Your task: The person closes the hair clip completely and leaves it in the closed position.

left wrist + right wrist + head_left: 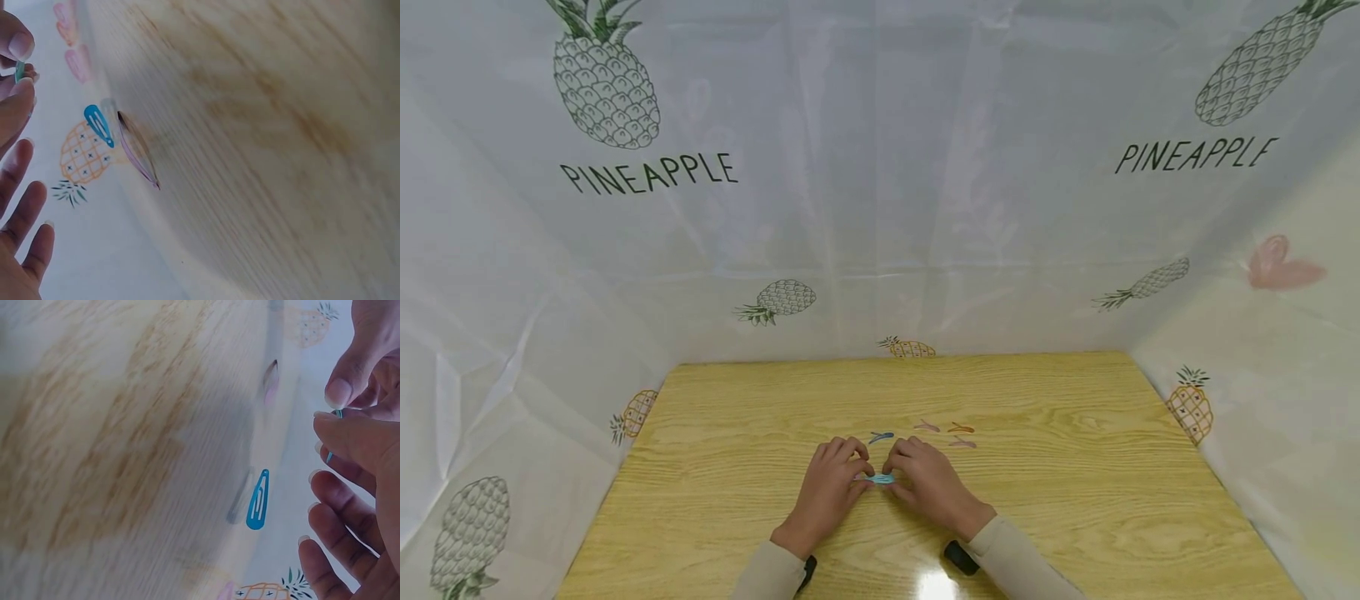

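Note:
Between thumb and fingers, my left hand [831, 479] pinches one end of a light teal snap hair clip [882, 479]. The other end is pinched by my right hand [931, 483]. Fingers cover much of this clip, and only a thin edge shows in both wrist views. Just beyond the hands a blue snap hair clip [881, 437] lies on the table. A purple-edged hair clip [137, 150] lies beside it in the left wrist view. In the right wrist view, the remaining fingers of the right hand [350, 512] are spread loosely below the pinch.
Farther right on the wooden table [1075, 467] lie an orange hair clip [961, 428] and two pinkish ones, a far clip [927, 426] and a nearer clip [962, 442]. White sheeting [880, 208] printed with pineapples stands behind and along both sides.

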`<state>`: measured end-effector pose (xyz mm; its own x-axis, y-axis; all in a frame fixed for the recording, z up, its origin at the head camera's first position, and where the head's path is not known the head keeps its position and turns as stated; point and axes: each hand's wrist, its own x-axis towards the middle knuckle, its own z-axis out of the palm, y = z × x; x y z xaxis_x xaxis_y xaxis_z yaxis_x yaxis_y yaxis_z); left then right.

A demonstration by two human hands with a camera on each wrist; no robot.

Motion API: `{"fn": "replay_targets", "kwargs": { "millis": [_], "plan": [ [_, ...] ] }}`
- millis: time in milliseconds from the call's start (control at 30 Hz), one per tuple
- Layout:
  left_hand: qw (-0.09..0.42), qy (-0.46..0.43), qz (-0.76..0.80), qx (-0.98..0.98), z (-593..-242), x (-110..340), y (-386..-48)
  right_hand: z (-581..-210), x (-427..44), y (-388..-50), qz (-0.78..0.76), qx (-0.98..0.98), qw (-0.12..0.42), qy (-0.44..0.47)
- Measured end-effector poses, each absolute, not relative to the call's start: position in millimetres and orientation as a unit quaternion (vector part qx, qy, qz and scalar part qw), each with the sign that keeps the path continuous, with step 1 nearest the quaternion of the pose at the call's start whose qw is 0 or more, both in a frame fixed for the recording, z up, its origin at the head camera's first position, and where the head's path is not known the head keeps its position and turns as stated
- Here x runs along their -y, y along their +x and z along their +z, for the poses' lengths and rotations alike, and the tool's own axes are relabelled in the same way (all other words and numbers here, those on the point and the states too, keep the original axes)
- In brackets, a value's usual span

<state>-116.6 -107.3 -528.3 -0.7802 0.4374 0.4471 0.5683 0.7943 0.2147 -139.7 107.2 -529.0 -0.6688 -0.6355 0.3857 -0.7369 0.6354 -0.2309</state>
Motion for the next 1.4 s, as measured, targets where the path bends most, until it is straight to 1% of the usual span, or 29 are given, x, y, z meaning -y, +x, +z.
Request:
{"fn": "replay_targets", "kwargs": {
  "millis": [100, 267, 367, 633, 833, 1400],
  "plan": [
    [0.182, -0.268, -0.162, 0.932, -530.0, 106.9, -118.2, -530.5, -106.9, -141.0, 0.188, 0.894, 0.131, 0.384],
    [0.166, -0.261, -0.144, 0.94, -531.3, 106.4, -120.7, -534.6, -104.2, -144.9, 0.185, 0.888, 0.152, 0.392],
    [0.158, -0.259, -0.136, 0.943, -531.8, 106.3, -122.2, -536.4, -101.8, -146.9, 0.184, 0.888, 0.155, 0.393],
    [0.134, -0.254, -0.111, 0.951, -535.0, 104.5, -126.9, -538.8, -96.8, -151.3, 0.172, 0.904, 0.109, 0.377],
    [0.117, -0.246, -0.1, 0.957, -537.6, 102.7, -129.2, -540.2, -95.6, -153.3, 0.17, 0.907, 0.085, 0.375],
    [0.094, -0.241, -0.094, 0.961, -539.6, 101.3, -131.7, -539.3, -94.7, -156.5, 0.175, 0.91, 0.058, 0.372]
  ]
}}
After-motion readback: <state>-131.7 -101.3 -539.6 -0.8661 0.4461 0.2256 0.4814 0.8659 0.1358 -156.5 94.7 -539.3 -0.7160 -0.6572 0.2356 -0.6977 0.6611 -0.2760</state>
